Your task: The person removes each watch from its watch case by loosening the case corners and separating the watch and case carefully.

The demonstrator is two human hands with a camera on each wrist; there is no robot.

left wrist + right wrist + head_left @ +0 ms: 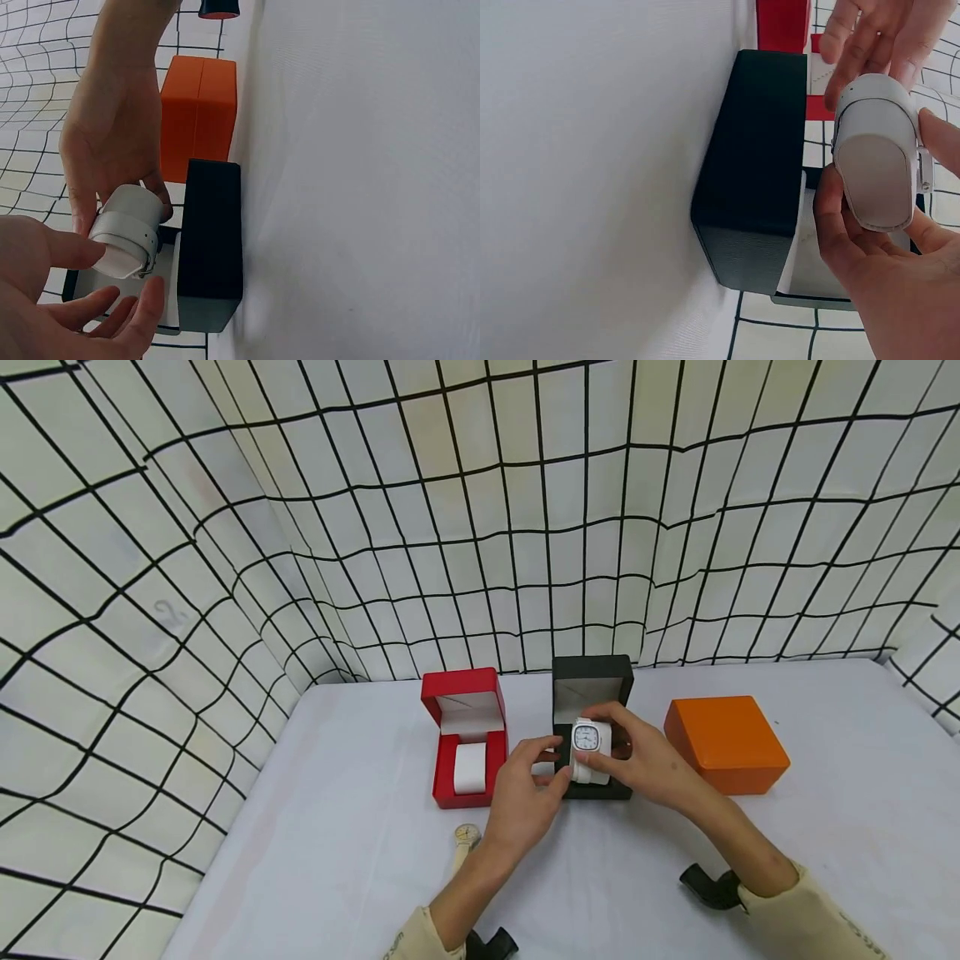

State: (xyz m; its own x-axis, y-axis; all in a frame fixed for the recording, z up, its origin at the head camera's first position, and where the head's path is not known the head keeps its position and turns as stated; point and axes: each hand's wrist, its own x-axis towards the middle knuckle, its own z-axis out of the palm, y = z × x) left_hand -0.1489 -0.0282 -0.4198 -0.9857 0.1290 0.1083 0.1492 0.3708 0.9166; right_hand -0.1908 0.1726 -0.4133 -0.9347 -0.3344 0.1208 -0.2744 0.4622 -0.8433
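A white watch (586, 737) with a square face is strapped round a white watch cushion (874, 180). My right hand (652, 756) grips it between thumb and fingers, over the open dark box (591, 667). On the other side is my left hand (525, 793), its thumb touching the strap (124, 226) and its other fingers spread loosely apart. Most of the dark box's inside is hidden behind the hands and watch. Seen from the left wrist, the buckle faces the left fingers.
Left of the dark box stands an open red box (462, 682) with a bare white cushion (470, 768). An orange box (723, 743), closed, sits at the right. A cream-strapped watch (467, 835) lies by the left forearm. Black netting (551, 518) rises behind the white table (337, 827).
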